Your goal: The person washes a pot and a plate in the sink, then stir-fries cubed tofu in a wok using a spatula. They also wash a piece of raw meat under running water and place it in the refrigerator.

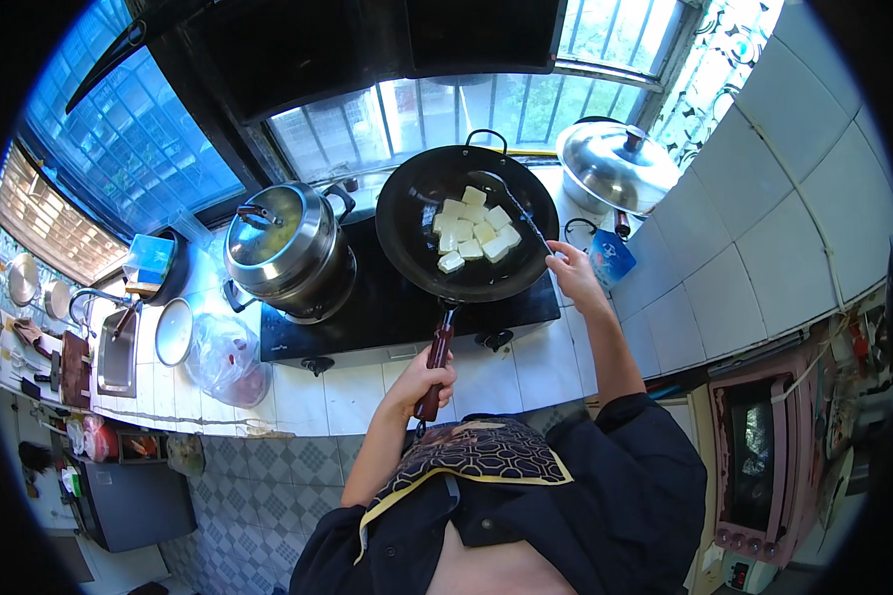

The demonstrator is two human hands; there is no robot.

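Note:
A dark wok (409, 245) stands on the right side of a black gas stove (372, 327). Pale white blocks that look like tofu (476, 227) lie together in its middle, with shiny liquid around them. My left hand (424, 383) is closed around the wok's reddish-brown handle (440, 349). At the wok's right rim, my right hand (574, 274) grips the end of a thin metal spatula or ladle (522, 212). The head of that utensil rests inside the wok, to the upper right of the blocks; its exact shape is hard to tell.
A lidded steel pot (290, 253) occupies the stove's left side. Beside the stove lie a plastic bag (227, 361) and a white bowl (173, 332). A lidded steel pan (618, 167) and a blue packet (612, 256) stand at the right, near the tiled wall (722, 253). A sink (117, 353) is farther left.

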